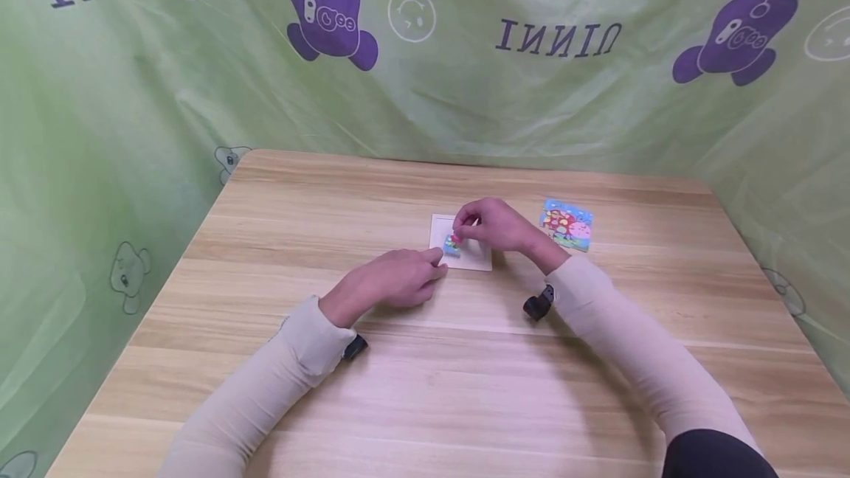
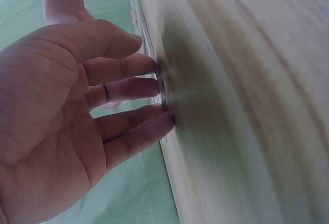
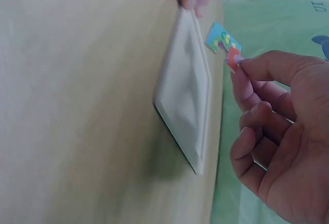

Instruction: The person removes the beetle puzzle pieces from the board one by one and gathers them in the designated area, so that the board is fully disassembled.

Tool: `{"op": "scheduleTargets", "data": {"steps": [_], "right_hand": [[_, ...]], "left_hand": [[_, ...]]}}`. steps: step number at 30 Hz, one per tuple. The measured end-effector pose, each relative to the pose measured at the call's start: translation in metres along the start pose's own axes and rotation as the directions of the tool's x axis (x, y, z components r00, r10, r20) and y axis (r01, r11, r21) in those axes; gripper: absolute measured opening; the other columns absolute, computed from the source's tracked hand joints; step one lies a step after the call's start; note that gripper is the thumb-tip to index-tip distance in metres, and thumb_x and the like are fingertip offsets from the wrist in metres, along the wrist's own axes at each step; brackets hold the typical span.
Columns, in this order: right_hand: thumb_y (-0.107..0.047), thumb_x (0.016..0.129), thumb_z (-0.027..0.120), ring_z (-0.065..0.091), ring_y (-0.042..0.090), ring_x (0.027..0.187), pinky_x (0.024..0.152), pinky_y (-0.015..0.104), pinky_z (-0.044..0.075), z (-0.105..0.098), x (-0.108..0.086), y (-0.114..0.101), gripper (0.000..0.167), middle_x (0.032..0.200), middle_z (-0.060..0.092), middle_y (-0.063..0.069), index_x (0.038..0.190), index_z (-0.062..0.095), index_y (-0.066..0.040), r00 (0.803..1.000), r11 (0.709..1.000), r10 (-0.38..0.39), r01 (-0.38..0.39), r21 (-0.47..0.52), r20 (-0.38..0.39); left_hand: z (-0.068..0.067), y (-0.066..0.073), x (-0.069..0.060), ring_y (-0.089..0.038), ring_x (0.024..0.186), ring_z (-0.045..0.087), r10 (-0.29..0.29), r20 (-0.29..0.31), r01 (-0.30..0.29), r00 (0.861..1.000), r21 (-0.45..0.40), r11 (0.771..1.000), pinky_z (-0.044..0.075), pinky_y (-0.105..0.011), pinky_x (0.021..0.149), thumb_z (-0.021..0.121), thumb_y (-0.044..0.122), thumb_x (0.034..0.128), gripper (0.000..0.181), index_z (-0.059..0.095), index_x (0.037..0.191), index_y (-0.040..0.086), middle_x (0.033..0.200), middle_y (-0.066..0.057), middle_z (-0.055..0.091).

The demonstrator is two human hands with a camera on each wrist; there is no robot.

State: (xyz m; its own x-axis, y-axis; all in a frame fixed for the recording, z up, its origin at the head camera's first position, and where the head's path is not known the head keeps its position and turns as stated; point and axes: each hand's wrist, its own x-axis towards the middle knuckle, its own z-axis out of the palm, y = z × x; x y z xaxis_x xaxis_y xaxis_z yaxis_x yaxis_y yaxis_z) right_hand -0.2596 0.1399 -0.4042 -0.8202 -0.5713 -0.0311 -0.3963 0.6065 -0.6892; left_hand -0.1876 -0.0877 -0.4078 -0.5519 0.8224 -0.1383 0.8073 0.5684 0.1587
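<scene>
My right hand (image 1: 496,226) pinches a small jigsaw puzzle piece (image 3: 223,41) between thumb and forefinger. The piece is blue, green and red, and in the right wrist view it is held up above a white square puzzle frame (image 3: 180,98). In the head view the white frame (image 1: 475,258) lies on the table under that hand. My left hand (image 1: 405,276) is at the frame's near left corner. Its fingers (image 2: 139,131) reach down to the frame's edge and the tabletop, fairly straight and gripping nothing; the left wrist view shows the palm.
A partly assembled colourful puzzle picture (image 1: 567,225) lies on the table to the right of the frame, just beyond my right wrist. The wooden table (image 1: 425,389) meets a green printed curtain (image 1: 451,109) at the back and along its sides.
</scene>
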Motion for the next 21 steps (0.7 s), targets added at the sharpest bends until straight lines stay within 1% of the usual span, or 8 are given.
{"op": "scheduleTargets", "data": {"steps": [4,8,14,21], "right_hand": [[-0.008,0.097,0.069,0.061,0.019,0.083,0.074,0.034,0.046,-0.009,-0.004,0.002,0.007,0.086,0.073,-0.001,0.094,0.075,-0.008,1.0,1.0,0.007,-0.007,0.002,-0.022],[-0.008,0.098,0.068,0.061,0.019,0.084,0.077,0.035,0.046,-0.016,-0.009,0.006,0.007,0.087,0.073,0.001,0.095,0.075,-0.007,0.999,1.0,0.015,-0.015,-0.003,-0.029],[-0.009,0.098,0.068,0.06,0.021,0.085,0.078,0.037,0.046,-0.027,-0.02,0.015,0.008,0.088,0.072,0.001,0.095,0.075,-0.007,0.998,0.999,0.039,-0.039,0.002,-0.041],[-0.01,0.098,0.067,0.059,0.022,0.083,0.075,0.036,0.046,-0.042,-0.032,0.023,0.008,0.089,0.072,0.005,0.095,0.075,-0.008,0.996,0.998,0.065,-0.066,-0.021,-0.058]], "left_hand": [[0.001,0.0,0.001,-0.019,0.068,0.046,-0.001,0.005,0.001,1.0,0.008,1.0,0.046,-0.032,0.065,0.055,0.012,0.1031,0.022,0.069,0.119,0.005,0.095,-0.003,0.043],[0.001,0.001,0.001,-0.02,0.068,0.046,0.0,-0.001,0.0,1.0,0.004,1.0,0.046,-0.033,0.064,0.055,0.011,0.1028,0.02,0.069,0.116,0.005,0.094,-0.002,0.042],[0.001,0.001,0.0,-0.02,0.068,0.045,0.0,0.002,0.0,1.0,-0.006,1.0,0.046,-0.033,0.064,0.055,0.012,0.1031,0.022,0.069,0.118,0.005,0.094,-0.002,0.042],[0.001,0.002,-0.001,-0.02,0.068,0.044,-0.006,-0.015,0.006,1.0,0.011,1.0,0.046,-0.034,0.065,0.055,0.012,0.1031,0.018,0.069,0.113,0.006,0.092,-0.002,0.042]]}}
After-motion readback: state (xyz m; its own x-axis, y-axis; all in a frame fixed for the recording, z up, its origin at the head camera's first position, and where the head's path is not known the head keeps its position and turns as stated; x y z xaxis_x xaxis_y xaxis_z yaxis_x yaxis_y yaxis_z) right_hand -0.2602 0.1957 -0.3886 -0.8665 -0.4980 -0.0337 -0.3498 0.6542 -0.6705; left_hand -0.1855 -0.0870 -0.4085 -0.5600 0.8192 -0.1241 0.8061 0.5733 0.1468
